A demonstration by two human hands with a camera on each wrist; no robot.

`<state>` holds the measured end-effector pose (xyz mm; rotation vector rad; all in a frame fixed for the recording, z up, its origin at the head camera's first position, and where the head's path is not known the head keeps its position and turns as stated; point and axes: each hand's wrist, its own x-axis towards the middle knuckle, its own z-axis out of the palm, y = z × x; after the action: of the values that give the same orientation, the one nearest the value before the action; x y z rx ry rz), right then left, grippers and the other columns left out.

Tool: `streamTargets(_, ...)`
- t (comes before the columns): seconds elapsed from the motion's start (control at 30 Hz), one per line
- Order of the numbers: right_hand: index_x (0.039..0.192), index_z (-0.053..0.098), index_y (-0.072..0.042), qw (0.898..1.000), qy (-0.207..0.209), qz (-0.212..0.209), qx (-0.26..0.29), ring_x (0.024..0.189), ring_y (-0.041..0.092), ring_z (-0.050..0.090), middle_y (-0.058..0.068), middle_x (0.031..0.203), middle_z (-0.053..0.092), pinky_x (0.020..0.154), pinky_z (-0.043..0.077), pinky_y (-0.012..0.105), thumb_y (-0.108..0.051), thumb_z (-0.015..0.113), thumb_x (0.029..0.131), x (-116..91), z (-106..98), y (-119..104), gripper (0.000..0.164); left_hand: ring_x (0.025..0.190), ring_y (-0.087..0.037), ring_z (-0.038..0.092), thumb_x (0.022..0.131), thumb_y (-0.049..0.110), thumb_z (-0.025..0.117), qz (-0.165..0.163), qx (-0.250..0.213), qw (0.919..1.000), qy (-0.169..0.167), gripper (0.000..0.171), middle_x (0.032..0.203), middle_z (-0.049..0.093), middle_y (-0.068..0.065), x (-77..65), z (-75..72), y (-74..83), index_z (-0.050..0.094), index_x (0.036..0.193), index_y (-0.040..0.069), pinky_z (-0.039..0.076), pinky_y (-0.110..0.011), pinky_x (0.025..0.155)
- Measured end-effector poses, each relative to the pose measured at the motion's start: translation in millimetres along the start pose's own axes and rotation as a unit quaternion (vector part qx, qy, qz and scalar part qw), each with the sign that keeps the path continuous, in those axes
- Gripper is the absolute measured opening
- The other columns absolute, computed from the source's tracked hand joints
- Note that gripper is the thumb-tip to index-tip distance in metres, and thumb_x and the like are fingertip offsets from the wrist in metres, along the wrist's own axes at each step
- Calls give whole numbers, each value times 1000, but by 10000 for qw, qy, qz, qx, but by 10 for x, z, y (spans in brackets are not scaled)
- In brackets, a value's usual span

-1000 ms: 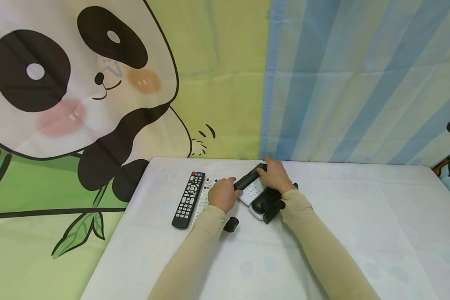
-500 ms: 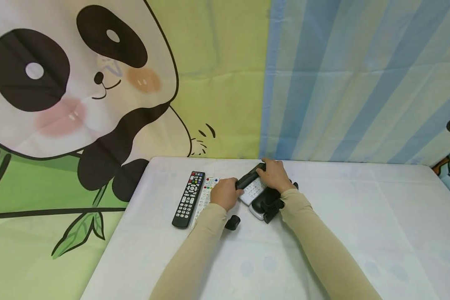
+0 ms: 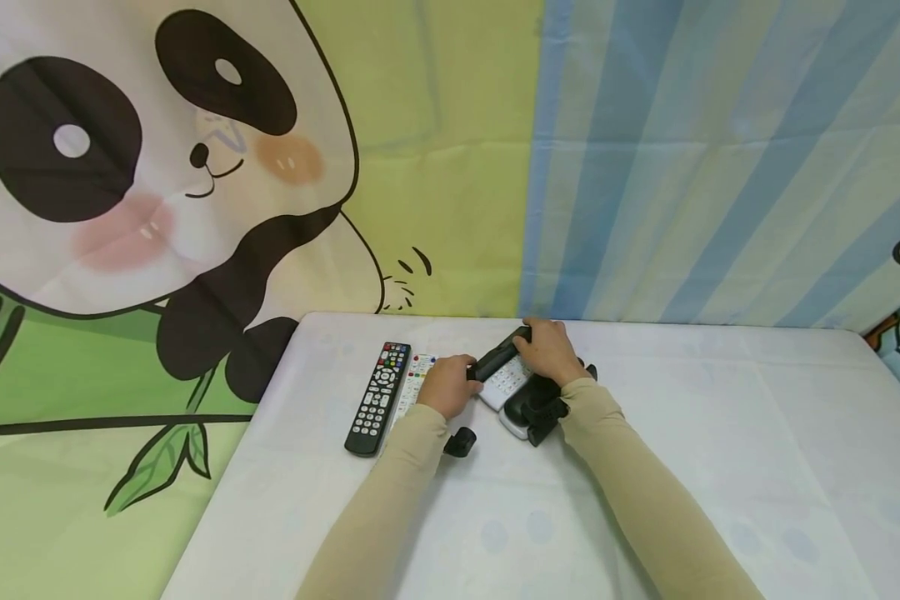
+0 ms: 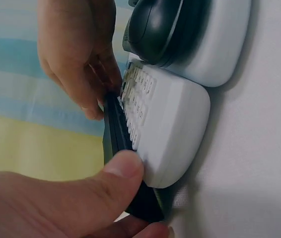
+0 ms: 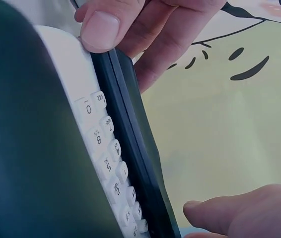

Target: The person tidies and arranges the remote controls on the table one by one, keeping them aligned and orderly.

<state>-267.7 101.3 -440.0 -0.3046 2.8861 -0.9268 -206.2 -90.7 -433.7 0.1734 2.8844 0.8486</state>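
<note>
My left hand pinches the near-left end of a slim black remote control, its thumb lying along one side. At the far end, my right hand grips the same remote. It stands on its narrow edge, with its button face hidden. Right beside it lies a white remote with number keys, showing a thick rounded end in the left wrist view. Next to that sits a black, mouse-shaped object on a white rounded body, partly under my right wrist in the head view.
Left of my left hand lie a black remote with coloured buttons and a white remote, partly covered by my arm. A dark wrist-worn piece sticks out by my left wrist. The white table ends at a printed panda backdrop.
My left hand shifts slightly right, then back left, keeping hold of the black remote's end. My right hand and the other things stay almost where they were.
</note>
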Motion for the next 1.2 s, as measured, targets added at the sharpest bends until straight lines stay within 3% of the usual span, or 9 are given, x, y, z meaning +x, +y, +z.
streamTargets(0.43, 143, 49, 7, 9984, 278, -305, 392, 120, 45, 56, 29, 134, 58, 103, 43, 56, -20, 53, 104, -21, -14, -25, 48, 109, -34, 66, 91, 21, 75, 325, 2, 9985, 431, 44, 121, 70, -17, -76, -74, -26, 65, 129, 2, 51, -45, 94)
streamTargets(0.77, 143, 50, 3, 9946, 481, -275, 883, 129, 44, 49, 26, 143, 51, 106, 40, 57, -23, 51, 105, -86, -40, -147, 46, 99, -31, 68, 93, 20, 73, 482, -174, 9972, 543, 41, 112, 72, -18, -232, -154, 0, 65, 128, -1, 53, -44, 87)
streamTargets(0.97, 142, 51, 2, 9901, 599, -334, 1227, 118, 42, 57, 25, 141, 52, 97, 47, 54, -22, 51, 106, -130, -43, -198, 44, 86, -24, 67, 93, 20, 73, 634, -282, 9948, 741, 38, 101, 73, -14, -353, -186, -6, 68, 123, -1, 54, -40, 78)
streamTargets(1.2, 141, 52, 2, 9869, 702, -533, 1350, 116, 39, 57, 23, 136, 54, 94, 48, 51, -26, 55, 104, -153, -31, -240, 46, 86, -23, 68, 92, 17, 74, 739, -519, 9926, 814, 34, 99, 74, -13, -456, -207, -35, 70, 120, -2, 54, -39, 75)
